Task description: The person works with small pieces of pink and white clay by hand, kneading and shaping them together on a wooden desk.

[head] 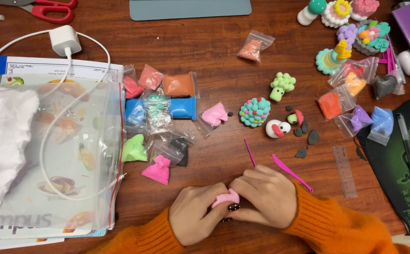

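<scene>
**Pink clay pinched between both hands at the near edge**

Head view, looking straight down on a brown wooden worktop [214, 51].

At six o'clock: left hand [196, 214] and right hand [265, 195] pressed together, both curled shut around a small lump of pink clay [225, 198]. Held close to the body and low over the worktop, apparently for steady fingertip control. Only a sliver of the lump showing between thumbs and fingers; rest hidden. Orange sleeves [329, 226] reaching to the wrists.

Just past the right hand, toward one o'clock: two pink modelling tools, a thin stick [249, 152] and a curved blade [291, 172], laid within easy reach. Further right, at three o'clock, a clear ruler [345, 170] lying flat.

At twelve o'clock from the hands: finished small figures grouped in the middle, kept apart from the raw material — a teal ball with coloured dots [254, 112], a green tree shape [281, 86], a white-and-red piece with an eye [277, 128], and several dark grey bits [308, 138] scattered beside them.

At ten to eleven o'clock: a cluster of small clear bags of clay [160, 117] in red, orange, blue, green, pink and black, sorted by colour in their own bags.

At nine o'clock: a large zip bag [73, 155] over printed papers, white stuffing inside, a white charger and cable [64, 41] draped on top.

At two o'clock, far corner: more finished clay pieces [350, 33] and more bagged colours [355, 94]. Red-handled scissors [49, 10] at eleven o'clock, far edge.
</scene>
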